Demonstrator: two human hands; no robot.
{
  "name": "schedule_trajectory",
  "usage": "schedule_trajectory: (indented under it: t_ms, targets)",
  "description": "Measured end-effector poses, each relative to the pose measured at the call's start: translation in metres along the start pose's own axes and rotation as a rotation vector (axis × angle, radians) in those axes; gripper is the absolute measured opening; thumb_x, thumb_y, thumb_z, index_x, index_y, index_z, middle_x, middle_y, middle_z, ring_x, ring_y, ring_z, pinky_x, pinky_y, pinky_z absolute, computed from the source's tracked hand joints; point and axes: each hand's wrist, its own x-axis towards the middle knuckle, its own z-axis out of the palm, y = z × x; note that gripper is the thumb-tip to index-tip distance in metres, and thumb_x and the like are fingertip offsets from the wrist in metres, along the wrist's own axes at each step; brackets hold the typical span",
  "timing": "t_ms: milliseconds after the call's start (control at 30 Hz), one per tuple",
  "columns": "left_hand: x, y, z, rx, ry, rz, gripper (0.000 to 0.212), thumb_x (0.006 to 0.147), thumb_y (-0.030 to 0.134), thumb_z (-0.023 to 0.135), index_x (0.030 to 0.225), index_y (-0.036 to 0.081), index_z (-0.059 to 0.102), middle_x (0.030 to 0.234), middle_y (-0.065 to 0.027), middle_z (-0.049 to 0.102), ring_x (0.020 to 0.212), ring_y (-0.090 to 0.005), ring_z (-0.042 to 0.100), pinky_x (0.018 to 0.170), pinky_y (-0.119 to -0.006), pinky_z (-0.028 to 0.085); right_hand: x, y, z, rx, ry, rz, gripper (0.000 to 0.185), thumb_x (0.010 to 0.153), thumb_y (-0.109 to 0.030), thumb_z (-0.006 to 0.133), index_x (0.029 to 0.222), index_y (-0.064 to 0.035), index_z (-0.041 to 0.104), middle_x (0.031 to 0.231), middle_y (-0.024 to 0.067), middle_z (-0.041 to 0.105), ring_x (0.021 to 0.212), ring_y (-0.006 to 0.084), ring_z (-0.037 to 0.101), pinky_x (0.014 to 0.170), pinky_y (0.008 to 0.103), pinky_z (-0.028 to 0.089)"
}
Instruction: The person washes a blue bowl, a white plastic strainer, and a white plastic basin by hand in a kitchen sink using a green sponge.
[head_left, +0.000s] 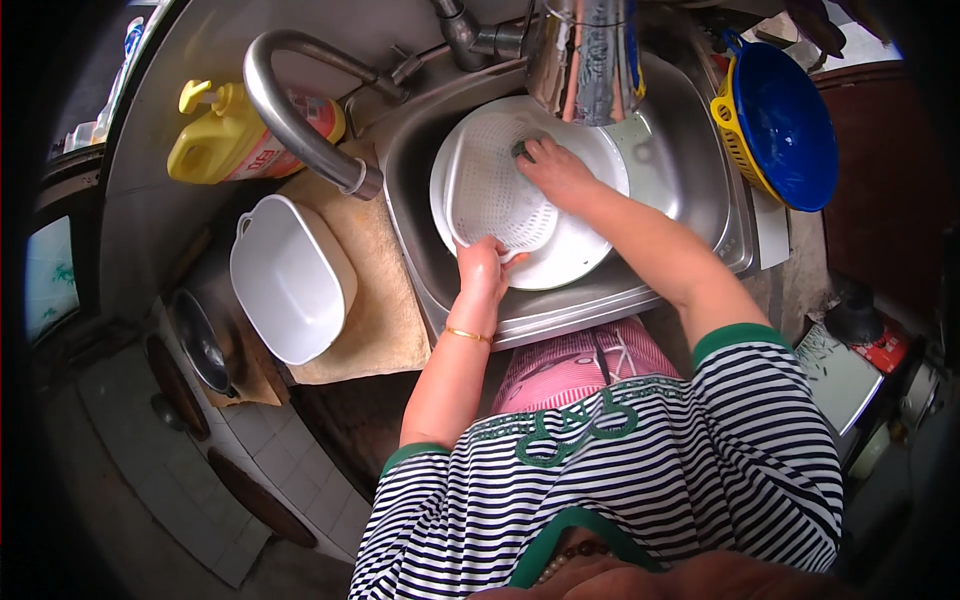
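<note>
A white plastic colander (491, 184) is tilted over a large round white basin (592, 247) in the steel sink (694, 172). My left hand (482, 266) grips the colander's near rim. Inside it, my right hand (556, 174) presses a small dark green scrubber (523, 150) against the perforated wall; the fingers partly cover the scrubber, so its exact kind is unclear. A bit of orange shows beside my left fingertips, too small to identify.
A curved steel faucet (300, 112) arches left of the sink. Behind it leans a yellow pump bottle (247, 135). A white plastic tub (292, 281) rests on the left counter (382, 322). Blue (787, 124) and yellow baskets (731, 139) stand at right. A reflective container (589, 67) overhangs the sink's back.
</note>
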Motion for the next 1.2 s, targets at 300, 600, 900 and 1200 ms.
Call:
schedule_trajectory:
  t_ms: [300,600,900,1200]
  targets:
    - [-0.001,0.001,-0.003,-0.116,-0.042,-0.006,0.039,0.081,0.002,0.039,0.12,-0.002,0.039,0.107,-0.0193,0.051,0.087,-0.0322,0.058,0.065,-0.046,0.057,-0.024,-0.065,0.028,0.458,-0.317,0.278,0.036,0.069,-0.006,0.056,0.105,-0.0074,0.055,0.11,0.018,0.049,0.101,0.0358,0.049,0.085,0.0428,0.043]
    - [0.006,-0.004,0.002,-0.096,-0.051,-0.182,0.022,0.075,-0.007,0.038,0.096,-0.009,0.044,0.092,-0.0156,0.046,0.077,-0.0278,0.052,0.069,-0.049,0.057,0.021,-0.038,0.037,0.413,0.141,0.38,0.031,0.069,0.002,0.056,0.098,-0.0093,0.058,0.108,0.0165,0.048,0.1,0.0346,0.05,0.086,0.041,0.043]
    - [0.006,0.0,-0.003,-0.126,-0.112,-0.301,0.019,0.073,-0.007,0.036,0.09,-0.011,0.043,0.099,-0.0217,0.049,0.094,-0.0383,0.052,0.077,-0.057,0.053,-0.014,-0.016,-0.002,0.208,-0.344,0.098,0.029,0.068,-0.001,0.056,0.095,-0.0091,0.06,0.102,0.0139,0.054,0.099,0.0341,0.051,0.082,0.0402,0.045]
    - [0.015,-0.01,-0.005,-0.138,-0.15,-0.379,0.028,0.073,-0.007,0.035,0.099,-0.015,0.04,0.106,-0.0236,0.047,0.097,-0.0421,0.053,0.079,-0.055,0.054,0.012,-0.049,0.036,0.725,-0.148,0.042,0.038,0.068,0.002,0.056,0.104,-0.011,0.057,0.107,0.0133,0.051,0.106,0.033,0.049,0.089,0.0387,0.041]
